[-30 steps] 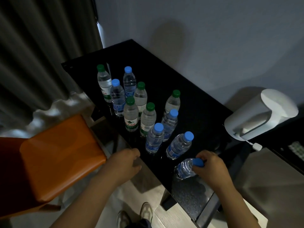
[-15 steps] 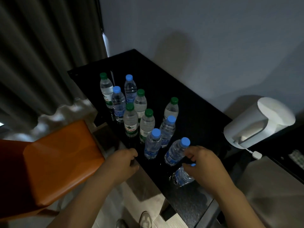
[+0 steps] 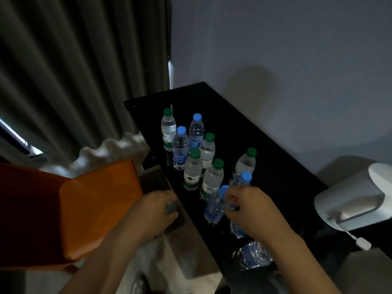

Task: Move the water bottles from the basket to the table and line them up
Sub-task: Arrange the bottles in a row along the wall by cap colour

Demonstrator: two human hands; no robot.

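Several water bottles with green or blue caps stand in a cluster [image 3: 192, 170] on the black table [image 3: 280, 166]. My right hand [image 3: 252, 211] has its fingers curled over the top of a blue-labelled bottle [image 3: 237, 230], hiding the cap. It is right beside another blue-capped bottle [image 3: 215, 207]. One more bottle [image 3: 254, 255] stands nearest to me, under my right forearm, its cap hidden. My left hand [image 3: 157, 211] is curled in a loose fist by the table's left edge and holds nothing I can make out. No basket is in view.
An orange chair seat [image 3: 84, 209] sits close on the left. A grey curtain [image 3: 74, 81] hangs behind it. A white appliance [image 3: 356, 198] with a dangling white plug [image 3: 363, 245] stands at the table's right end. The wall runs along the table's far side.
My right hand has left the nearest bottle, which now stands free, and moved up onto the neighbouring blue-capped bottle. The view tilted upward. My left hand stayed at the table edge.
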